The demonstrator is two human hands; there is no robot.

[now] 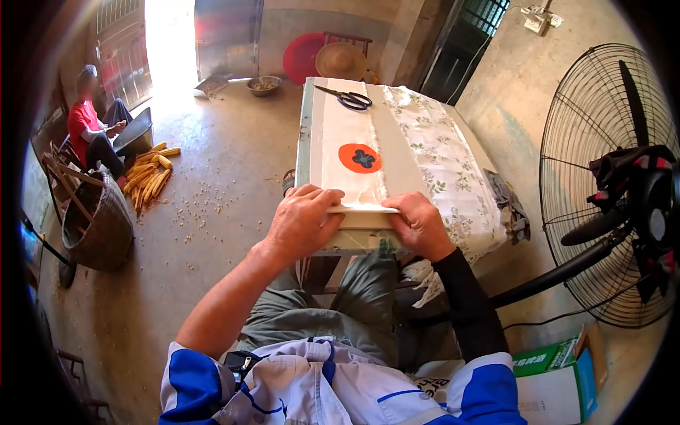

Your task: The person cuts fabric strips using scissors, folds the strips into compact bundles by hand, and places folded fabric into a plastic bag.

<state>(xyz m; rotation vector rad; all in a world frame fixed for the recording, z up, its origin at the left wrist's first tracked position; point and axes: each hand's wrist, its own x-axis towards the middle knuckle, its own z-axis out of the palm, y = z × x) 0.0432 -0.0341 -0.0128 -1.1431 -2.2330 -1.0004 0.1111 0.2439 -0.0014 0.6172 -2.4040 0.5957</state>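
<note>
A long strip of white cloth lies lengthwise on the table, with a frayed right edge. On it is an orange-red disc with a dark flower shape. At the near end the cloth forms a narrow folded edge. My left hand pinches the left end of that fold, and my right hand pinches the right end. Black-handled scissors rest at the far end of the strip. A white floral cloth lies to the right and hangs over the near corner.
A large fan stands close on the right. A green carton sits on the floor below it. At left, a seated person handles something beside corn cobs and a woven basket. Loose kernels are scattered across the floor.
</note>
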